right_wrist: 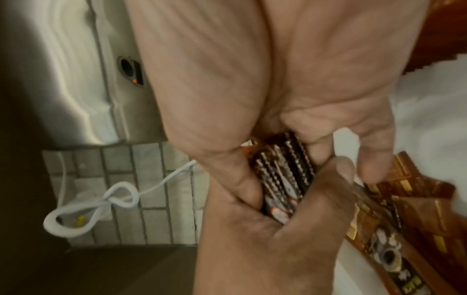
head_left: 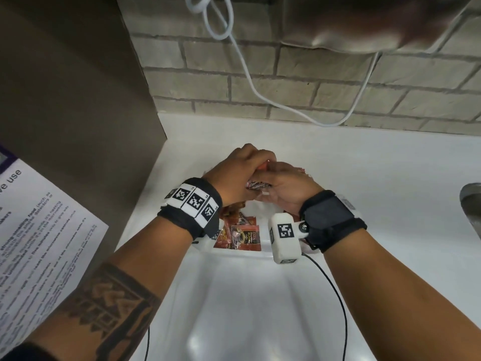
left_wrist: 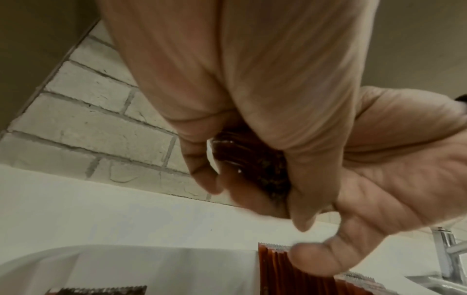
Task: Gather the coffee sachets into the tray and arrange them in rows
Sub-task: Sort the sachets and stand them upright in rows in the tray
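Both hands meet over the far end of the white tray (head_left: 234, 259): the left hand (head_left: 235, 173) and right hand (head_left: 283, 190) clasp one stack of sachets (right_wrist: 283, 179), likely squaring it; loose sachets (head_left: 240, 234) lie beneath

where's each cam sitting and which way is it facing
Head: on the person's head, looking forward and down at the white tray, both forearms, left hand and right hand.
Left wrist: under the left palm, looking along the fingers toward the brick wall.
Right wrist: under the right palm, looking along the fingers toward the white cable.
Shared: all three show the bundle of sachets held between both hands.
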